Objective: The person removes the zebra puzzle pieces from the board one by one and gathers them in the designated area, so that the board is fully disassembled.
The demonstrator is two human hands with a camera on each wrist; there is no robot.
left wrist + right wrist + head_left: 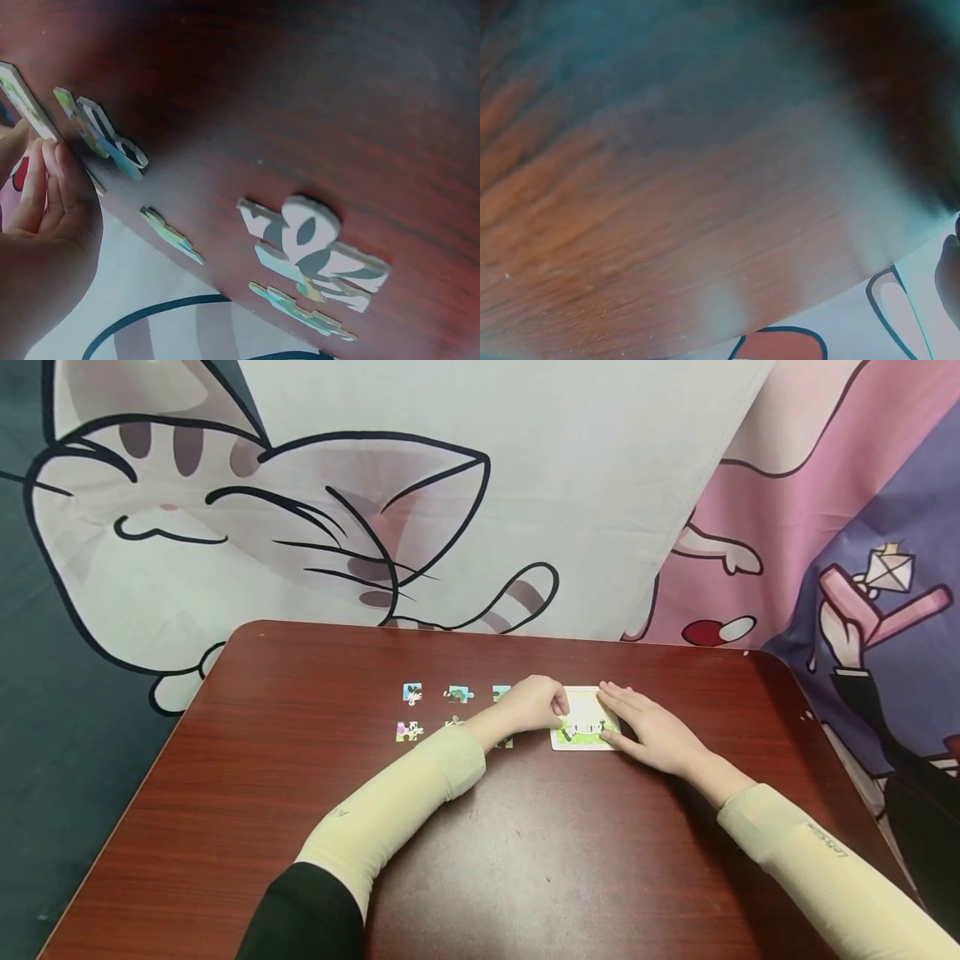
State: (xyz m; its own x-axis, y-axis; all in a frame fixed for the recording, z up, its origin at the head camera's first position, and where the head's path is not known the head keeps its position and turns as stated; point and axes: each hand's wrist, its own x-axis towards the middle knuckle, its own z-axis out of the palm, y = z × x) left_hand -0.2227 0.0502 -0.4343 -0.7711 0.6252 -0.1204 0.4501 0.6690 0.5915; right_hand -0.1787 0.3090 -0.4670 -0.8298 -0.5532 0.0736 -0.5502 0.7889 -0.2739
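Note:
A small puzzle board, white with a green strip and black-and-white figures along its lower part, lies flat on the table. My left hand is at its left side, fingers bent, the tips touching the board's left portion. Whether a piece sits between them is hidden. In the left wrist view the bent fingers of the left hand meet the board's edge. Across the board's right edge rests my right hand, fingers extended. Only a sliver of the right hand appears in the right wrist view.
Left of the board, jigsaw pieces lie apart in two rows, among them a blue one, a green-blue one and a white-pink one. My left forearm partly covers others. A cartoon-printed curtain hangs behind the brown table.

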